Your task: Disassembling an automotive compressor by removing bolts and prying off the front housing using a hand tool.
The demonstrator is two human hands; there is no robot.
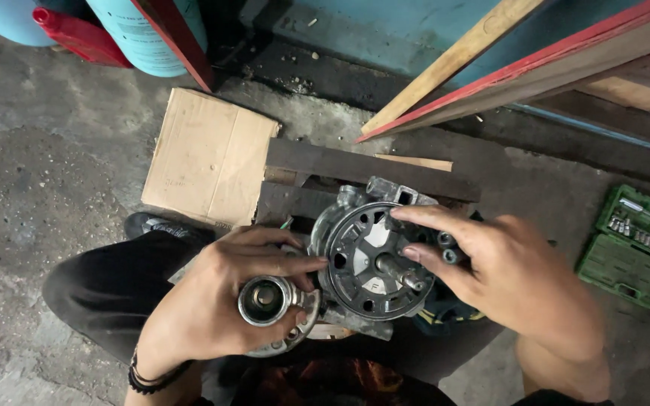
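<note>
Well beyond my left hand's fingers, I saw a flattened tan cardboard sheet on the floor. Far right of my right hand's fingers lay an open green socket case.

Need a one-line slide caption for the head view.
Left hand holds a metal hub; right hand steadies a round pulley above the concrete floor.

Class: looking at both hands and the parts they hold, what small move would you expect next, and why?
Probably lowering the round metal hub in the left hand toward the bare shaft. The right hand steadies the pulley disc, and the hub's open bore sits just beside it.
</note>
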